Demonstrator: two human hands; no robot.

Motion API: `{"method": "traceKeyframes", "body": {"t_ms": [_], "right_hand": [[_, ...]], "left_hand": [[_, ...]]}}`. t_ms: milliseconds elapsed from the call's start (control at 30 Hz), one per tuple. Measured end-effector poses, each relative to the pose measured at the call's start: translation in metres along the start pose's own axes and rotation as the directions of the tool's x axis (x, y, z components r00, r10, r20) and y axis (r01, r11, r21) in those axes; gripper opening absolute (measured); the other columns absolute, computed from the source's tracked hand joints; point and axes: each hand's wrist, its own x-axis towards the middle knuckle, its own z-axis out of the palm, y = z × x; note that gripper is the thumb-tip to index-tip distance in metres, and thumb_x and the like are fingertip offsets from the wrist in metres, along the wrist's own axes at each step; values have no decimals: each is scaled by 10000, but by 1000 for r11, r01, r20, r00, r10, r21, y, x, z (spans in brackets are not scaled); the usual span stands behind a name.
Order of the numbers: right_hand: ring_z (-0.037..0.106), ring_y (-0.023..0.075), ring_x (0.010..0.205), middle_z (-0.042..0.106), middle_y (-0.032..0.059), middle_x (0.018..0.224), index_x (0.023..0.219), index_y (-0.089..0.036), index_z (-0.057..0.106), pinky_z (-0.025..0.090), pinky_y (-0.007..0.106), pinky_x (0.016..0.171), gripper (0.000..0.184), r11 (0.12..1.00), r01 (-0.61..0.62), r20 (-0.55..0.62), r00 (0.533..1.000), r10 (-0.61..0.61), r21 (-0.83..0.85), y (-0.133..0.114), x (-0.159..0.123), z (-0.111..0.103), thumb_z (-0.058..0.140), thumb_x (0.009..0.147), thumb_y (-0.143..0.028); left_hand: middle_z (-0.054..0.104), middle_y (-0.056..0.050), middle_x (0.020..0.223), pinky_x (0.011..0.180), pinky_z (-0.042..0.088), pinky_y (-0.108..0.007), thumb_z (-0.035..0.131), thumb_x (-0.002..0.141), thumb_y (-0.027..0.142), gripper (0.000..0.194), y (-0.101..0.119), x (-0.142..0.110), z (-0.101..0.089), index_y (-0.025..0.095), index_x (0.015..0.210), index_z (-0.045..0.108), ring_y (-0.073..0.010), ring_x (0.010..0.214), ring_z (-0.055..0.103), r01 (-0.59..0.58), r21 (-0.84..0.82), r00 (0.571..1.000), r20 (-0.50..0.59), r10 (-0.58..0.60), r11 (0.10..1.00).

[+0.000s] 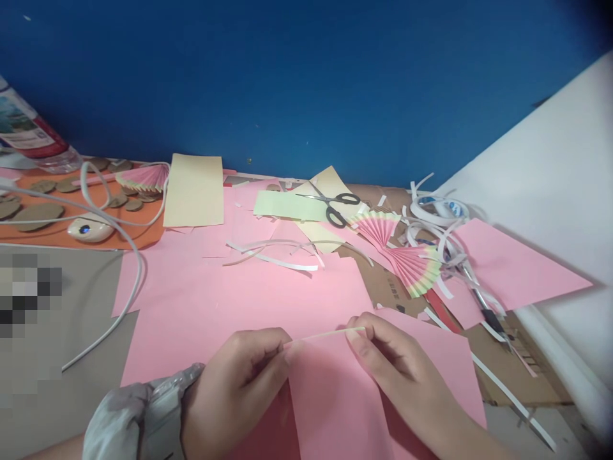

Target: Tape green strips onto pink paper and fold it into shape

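Note:
A sheet of pink paper (pixel 335 396) hangs between my two hands, with a thin pale green line along its top edge. The thumb and fingers of my left hand (pixel 239 383) pinch its upper left corner. At the upper right corner, my right hand (pixel 393 364) pinches it the same way, thumb facing me. Beneath lie larger pink sheets (pixel 239 287) spread over the table. Beyond my hands, a pleated pink paper fan (pixel 402 252) with green-yellow edges rests on the right. Scissors (pixel 330 203) with black handles lie partly on a pale green strip (pixel 282 204).
White paper strips (pixel 272 259) are scattered about. Rolls of tape (pixel 440 207) and a pen-like tool (pixel 481 297) sit at right on cardboard (pixel 527 377). A cream sheet (pixel 194 191), an orange sheet (pixel 143 233) with cardboard discs, a white cable (pixel 136 255) and a bottle (pixel 38 131) are left.

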Motion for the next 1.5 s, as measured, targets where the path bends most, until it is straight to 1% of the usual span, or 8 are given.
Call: {"method": "traceKeyframes", "body": {"t_ms": [233,400,600,733,900,1133,1367,1500], "right_hand": [[340,132,619,298,-31,651,645,-211,299,321,248,600,355,995,-16,45,999,12,96,-5,0,-1,335,934,-414],[457,138,606,438,-19,608,614,-204,388,385,255,604,369,979,-2,-16,1000,5,202,-5,3,-1,350,929,-393],[395,98,450,416,-46,533,645,-200,446,370,226,450,355,883,119,-202,979,-28,455,-5,13,-15,352,929,-391],[418,98,542,484,-19,668,786,-193,512,341,222,484,310,967,24,-53,999,-11,255,-10,9,-14,415,891,-468],[440,131,658,445,-24,637,649,-203,432,348,233,555,315,1000,-7,-75,997,7,-4,-13,4,-8,435,893,-402],[384,126,582,429,-27,625,654,-212,360,312,265,561,260,933,164,-128,968,-214,-320,-16,-2,-8,395,908,-261],[261,95,535,273,-56,594,626,-199,310,198,245,469,359,989,32,76,997,-21,-146,-17,-1,-10,451,887,-402],[217,88,530,213,-58,599,616,-198,252,169,244,460,411,995,-9,60,998,15,-103,-16,0,-8,403,899,-455]], "left_hand": [[389,53,539,496,311,-185,365,897,421,403,4,-4,-1,183,574,408,-85,519,360,-14,-82,999,29,17,996],[332,55,564,483,298,-190,386,879,470,410,3,-2,-3,189,580,386,-89,525,320,83,-171,996,22,-81,982],[311,56,557,483,318,-184,368,889,472,425,1,-2,-4,199,564,353,-95,513,308,76,-130,997,-16,-79,989],[312,51,572,503,328,-188,341,890,480,425,0,-3,-3,200,570,347,-103,534,319,62,-2,998,-17,-62,998],[311,51,574,506,321,-198,325,886,498,427,1,-3,-3,202,578,339,-106,538,318,86,58,996,-2,-86,995],[298,60,533,475,292,-202,317,900,484,432,-1,-2,0,207,570,303,-101,507,291,89,97,996,5,-90,991],[313,58,561,488,312,-193,321,900,476,415,-8,-3,0,207,584,312,-103,527,306,86,160,992,-100,-71,983],[324,63,530,469,313,-189,340,896,468,412,-5,-3,0,206,578,340,-101,502,308,72,131,993,-105,-59,989]]}}
